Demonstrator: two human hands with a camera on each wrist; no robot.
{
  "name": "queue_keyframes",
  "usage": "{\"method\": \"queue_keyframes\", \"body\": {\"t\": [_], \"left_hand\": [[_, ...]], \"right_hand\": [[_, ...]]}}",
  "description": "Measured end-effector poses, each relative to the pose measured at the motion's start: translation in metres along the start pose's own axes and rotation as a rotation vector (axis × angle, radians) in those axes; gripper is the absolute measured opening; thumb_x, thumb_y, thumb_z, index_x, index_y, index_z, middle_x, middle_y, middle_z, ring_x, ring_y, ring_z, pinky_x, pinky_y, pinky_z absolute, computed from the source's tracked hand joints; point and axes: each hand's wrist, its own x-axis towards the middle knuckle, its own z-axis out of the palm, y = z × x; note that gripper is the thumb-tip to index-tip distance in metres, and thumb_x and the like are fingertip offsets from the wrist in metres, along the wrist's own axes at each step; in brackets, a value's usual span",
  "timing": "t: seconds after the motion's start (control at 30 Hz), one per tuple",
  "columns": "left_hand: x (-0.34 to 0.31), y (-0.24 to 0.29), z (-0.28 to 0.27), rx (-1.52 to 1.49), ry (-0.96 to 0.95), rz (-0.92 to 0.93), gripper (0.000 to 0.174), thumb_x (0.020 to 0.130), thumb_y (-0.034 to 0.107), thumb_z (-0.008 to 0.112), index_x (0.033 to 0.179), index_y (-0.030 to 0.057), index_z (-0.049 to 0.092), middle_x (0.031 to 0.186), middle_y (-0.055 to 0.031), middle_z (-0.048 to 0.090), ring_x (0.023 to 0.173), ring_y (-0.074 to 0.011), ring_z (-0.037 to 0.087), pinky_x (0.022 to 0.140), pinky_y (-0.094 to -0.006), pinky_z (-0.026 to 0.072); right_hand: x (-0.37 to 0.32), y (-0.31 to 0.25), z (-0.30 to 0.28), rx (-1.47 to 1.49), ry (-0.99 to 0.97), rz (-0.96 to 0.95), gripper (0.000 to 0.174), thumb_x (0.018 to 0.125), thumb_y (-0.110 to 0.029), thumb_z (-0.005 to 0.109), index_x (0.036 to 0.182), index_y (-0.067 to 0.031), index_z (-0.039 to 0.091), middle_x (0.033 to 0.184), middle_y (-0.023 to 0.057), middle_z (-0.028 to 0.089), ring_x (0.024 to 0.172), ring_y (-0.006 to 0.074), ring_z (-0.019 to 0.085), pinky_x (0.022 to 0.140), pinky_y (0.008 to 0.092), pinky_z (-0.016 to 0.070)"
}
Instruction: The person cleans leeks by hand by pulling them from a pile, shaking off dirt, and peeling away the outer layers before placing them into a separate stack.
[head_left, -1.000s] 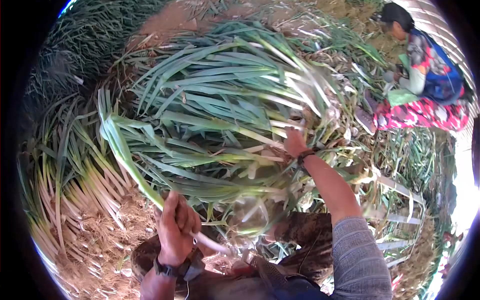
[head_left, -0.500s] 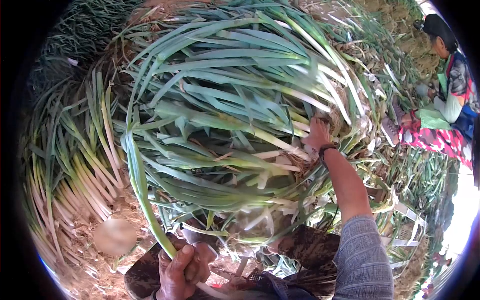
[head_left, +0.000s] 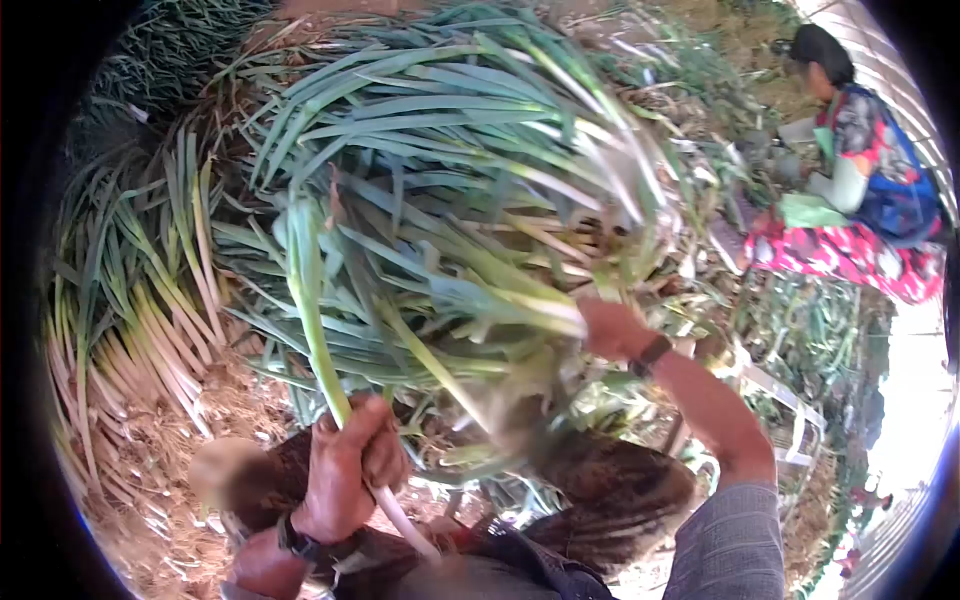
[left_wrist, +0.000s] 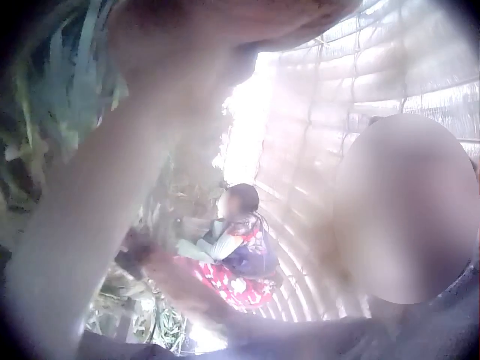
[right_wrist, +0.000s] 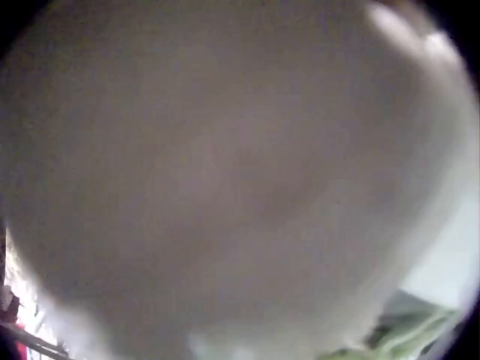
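Observation:
My left hand (head_left: 350, 465) grips a long green onion (head_left: 318, 330) around its shaft in the head view. Its green leaves rise up and away, while the white root end slants down toward my lap. In the left wrist view this hand (left_wrist: 225, 37) shows at the top, with the blurred pale stalk (left_wrist: 82, 225) crossing below. My right hand (head_left: 612, 330) holds the white ends of a few green onions (head_left: 535, 308) at the near right side of a big pile (head_left: 420, 130). A blurred shape fills most of the right wrist view and hides that hand's fingers.
More green onions (head_left: 150, 330) stand bunched at the left, roots on a littered floor (head_left: 240, 390). Stripped leaves and scraps (head_left: 780, 320) cover the ground at right. Another person (head_left: 860, 180) sits at the far right. My camouflage-patterned knee (head_left: 610, 490) is below the pile.
My right hand has drawn stalks from the pile's edge toward me, their leaves lifting across the pile. My left hand still holds its green onion, now standing more upright.

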Motion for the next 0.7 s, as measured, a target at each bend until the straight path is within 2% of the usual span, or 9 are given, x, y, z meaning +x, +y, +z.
{"method": "queue_keyframes", "body": {"t": [0.03,0.1,0.17,0.3,0.47,0.5,0.53,0.6,0.7], "left_hand": [[0.000,-0.004,0.000,0.007,-0.018,0.030,0.026,0.099,0.022,0.050,0.075,0.0103,0.050,0.046,0.0051,0.033,0.036,-0.0087,0.034,0.035,-0.0271,0.0335],[-0.001,-0.010,0.002,-0.003,-0.054,0.131,0.027,0.098,0.023,0.052,0.075,0.0102,0.051,0.047,0.0055,0.034,0.036,-0.0084,0.034,0.035,-0.0268,0.0327],[0.000,-0.012,0.005,-0.050,-0.070,0.193,0.026,0.097,0.024,0.054,0.075,0.0102,0.052,0.047,0.0054,0.035,0.037,-0.0084,0.035,0.035,-0.0269,0.0323],[0.002,-0.018,0.004,-0.100,-0.143,0.282,0.025,0.094,0.027,0.060,0.076,0.0105,0.053,0.048,0.0050,0.038,0.038,-0.0087,0.037,0.037,-0.0274,0.0336],[0.012,-0.034,0.001,-0.085,-0.124,0.352,0.027,0.090,0.029,0.066,0.076,0.0088,0.054,0.051,0.0031,0.041,0.040,-0.0104,0.041,0.038,-0.0278,0.0358],[0.022,-0.040,0.001,-0.089,-0.112,0.364,0.027,0.090,0.029,0.066,0.077,0.0081,0.055,0.051,0.0026,0.041,0.041,-0.0109,0.042,0.038,-0.0284,0.0368],[0.028,-0.045,0.002,-0.060,-0.103,0.378,0.026,0.089,0.028,0.067,0.079,0.0068,0.057,0.052,0.0017,0.044,0.041,-0.0116,0.044,0.038,-0.0293,0.0393],[0.044,-0.056,-0.001,-0.011,-0.188,0.421,0.025,0.089,0.029,0.067,0.084,0.0059,0.060,0.059,-0.0011,0.053,0.044,-0.0118,0.048,0.039,-0.0288,0.0418],[0.045,-0.075,0.005,-0.068,-0.110,0.429,0.022,0.091,0.026,0.066,0.091,0.0052,0.061,0.070,-0.0030,0.061,0.053,-0.0120,0.056,0.041,-0.0287,0.0440]], "right_hand": [[-0.012,-0.007,-0.030,-0.119,-0.010,0.058,0.048,0.071,-0.012,0.066,0.115,-0.0009,0.051,0.098,0.0198,0.062,0.086,0.0389,0.063,0.074,0.0462,0.0512],[-0.051,-0.003,-0.082,-0.362,0.361,-0.006,0.046,0.069,-0.007,0.065,0.112,-0.0015,0.052,0.097,0.0186,0.063,0.087,0.0379,0.063,0.073,0.0449,0.0510],[-0.090,-0.005,-0.146,-0.583,0.419,0.145,0.038,0.074,-0.004,0.061,0.111,-0.0017,0.052,0.091,0.0166,0.062,0.083,0.0316,0.063,0.070,0.0437,0.0505],[-0.185,-0.002,-0.211,-0.611,0.776,0.132,0.037,0.071,-0.002,0.057,0.108,-0.0010,0.051,0.092,0.0195,0.060,0.091,0.0384,0.059,0.073,0.0498,0.0475],[-0.220,-0.050,-0.206,-0.043,0.984,0.374,0.040,0.072,-0.016,0.066,0.104,0.0028,0.050,0.091,0.0245,0.066,0.084,0.0416,0.065,0.073,0.0480,0.0515],[-0.189,-0.004,-0.190,-0.013,1.021,0.210,0.045,0.070,-0.021,0.068,0.105,0.0027,0.053,0.088,0.0239,0.066,0.080,0.0385,0.066,0.068,0.0455,0.0525],[-0.198,-0.063,-0.188,0.130,0.814,0.294,0.052,0.071,-0.021,0.068,0.115,0.0026,0.054,0.083,0.0181,0.065,0.077,0.0321,0.065,0.070,0.0408,0.0519],[-0.136,-0.067,-0.145,0.253,0.977,0.142,0.047,0.070,-0.024,0.071,0.108,0.0009,0.060,0.085,0.0161,0.067,0.078,0.0285,0.065,0.070,0.0399,0.0511],[-0.071,-0.093,-0.075,0.587,0.800,0.061,0.037,0.071,-0.018,0.072,0.099,0.0047,0.064,0.084,0.0158,0.067,0.080,0.0238,0.065,0.069,0.0347,0.0509]]}}
